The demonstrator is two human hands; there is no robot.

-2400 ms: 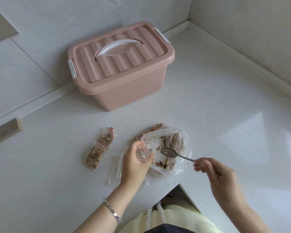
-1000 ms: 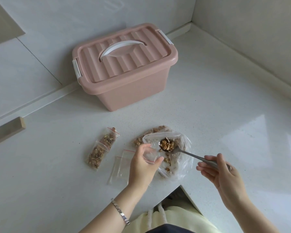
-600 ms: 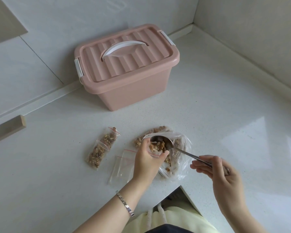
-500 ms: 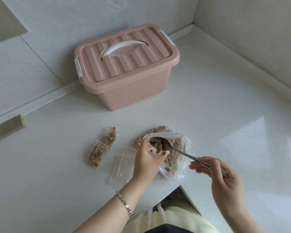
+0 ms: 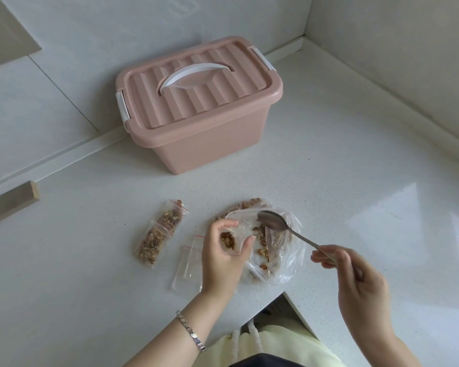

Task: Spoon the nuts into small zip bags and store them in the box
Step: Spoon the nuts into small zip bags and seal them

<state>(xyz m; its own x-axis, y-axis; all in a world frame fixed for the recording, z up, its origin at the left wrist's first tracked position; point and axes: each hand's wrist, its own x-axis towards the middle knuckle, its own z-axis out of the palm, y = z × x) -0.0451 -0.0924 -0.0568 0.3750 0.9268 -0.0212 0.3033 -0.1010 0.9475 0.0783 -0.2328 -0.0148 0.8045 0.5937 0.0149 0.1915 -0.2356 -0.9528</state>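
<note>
Landmark: pink box (image 5: 204, 133), standing at the back of the white counter (image 5: 342, 181) against the wall, ribbed lid on, white handle (image 5: 194, 75) lying flat in its recess, white side latches down; contents not visible. Wooden strip (image 5: 11, 202) on the counter far left of the box. In front of the box and slightly left: two filled small zip bags (image 5: 161, 231) lying end to end, red zip lines, both packed with brown nut pieces. Nearer the viewer than those, in front of the box: flat, empty clear zip bags (image 5: 187, 268), partly under the left hand. Left hand (image 5: 223, 258), directly in front of the box, bracelet (image 5: 191, 331) on its wrist: fingers and thumb curled around a small zip bag (image 5: 232, 241), pinching its mouth open upward; a clump of nuts (image 5: 228, 241) sits inside it, bag only partly filled. Just right of that hand, still in front of the box: large clear plastic bag (image 5: 284, 250), crumpled open on the counter, loose nut pieces scattered inside and a few showing at its far edge. Spoon (image 5: 273, 222) held over the large bag, bowl empty, bowl end toward the box. Right hand (image 5: 355, 282), in front of and right of the box: thumb and fingers closed on the far end of the spoon handle, hand raised off the counter.
</note>
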